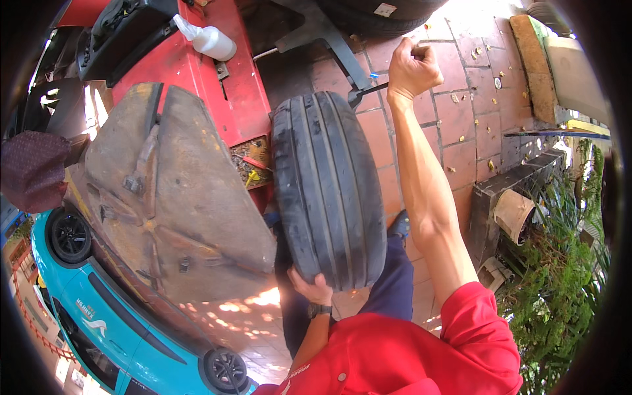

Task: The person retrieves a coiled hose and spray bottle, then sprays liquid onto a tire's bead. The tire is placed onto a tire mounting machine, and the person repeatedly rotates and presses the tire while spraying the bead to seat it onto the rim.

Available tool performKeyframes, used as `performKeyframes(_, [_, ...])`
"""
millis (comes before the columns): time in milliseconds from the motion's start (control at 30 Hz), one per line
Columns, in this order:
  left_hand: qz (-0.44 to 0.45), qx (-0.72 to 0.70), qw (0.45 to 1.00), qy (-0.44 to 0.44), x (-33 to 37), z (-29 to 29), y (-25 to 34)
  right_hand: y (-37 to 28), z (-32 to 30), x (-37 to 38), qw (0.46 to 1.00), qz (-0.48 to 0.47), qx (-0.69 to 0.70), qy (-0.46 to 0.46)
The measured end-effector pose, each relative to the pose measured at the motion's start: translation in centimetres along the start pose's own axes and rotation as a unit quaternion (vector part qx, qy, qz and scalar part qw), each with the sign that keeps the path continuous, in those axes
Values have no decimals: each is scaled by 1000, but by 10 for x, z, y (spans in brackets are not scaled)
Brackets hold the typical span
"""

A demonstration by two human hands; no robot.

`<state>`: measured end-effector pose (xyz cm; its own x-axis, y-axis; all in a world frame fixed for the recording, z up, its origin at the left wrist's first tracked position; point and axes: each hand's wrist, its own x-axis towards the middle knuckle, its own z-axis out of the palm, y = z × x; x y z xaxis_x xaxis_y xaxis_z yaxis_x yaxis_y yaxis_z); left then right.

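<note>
A worn black car tyre (329, 191) stands in front of me, its grooved tread facing up. My left hand (313, 291), with a dark watch on the wrist, grips the tyre's near lower edge. My right arm reaches out past the tyre's far right side. The right hand (415, 69) is closed in a fist. A thin dark rod (370, 93) runs from beside the tyre's far end to behind the right wrist. Whether the fist holds that rod is hidden.
Left of the tyre stands a red machine (227, 99) with a white spray bottle (214, 43) and a worn brown board (178, 197). More tyres (382, 16) lie at the far side. A turquoise car (145, 342) is at lower left, plants (546, 263) at right.
</note>
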<state>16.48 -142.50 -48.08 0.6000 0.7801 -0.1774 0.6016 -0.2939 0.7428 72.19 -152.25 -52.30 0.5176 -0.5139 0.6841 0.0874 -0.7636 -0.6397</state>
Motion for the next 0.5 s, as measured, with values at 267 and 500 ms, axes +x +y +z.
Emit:
performKeyframes(267, [18,24,998,57,-67,3,-53,11,-10,30,987,38,-34,-153])
performKeyframes(500, [20,-19,993,112,-155,-1,-139,4,-42,55,957,-38,-40,-286])
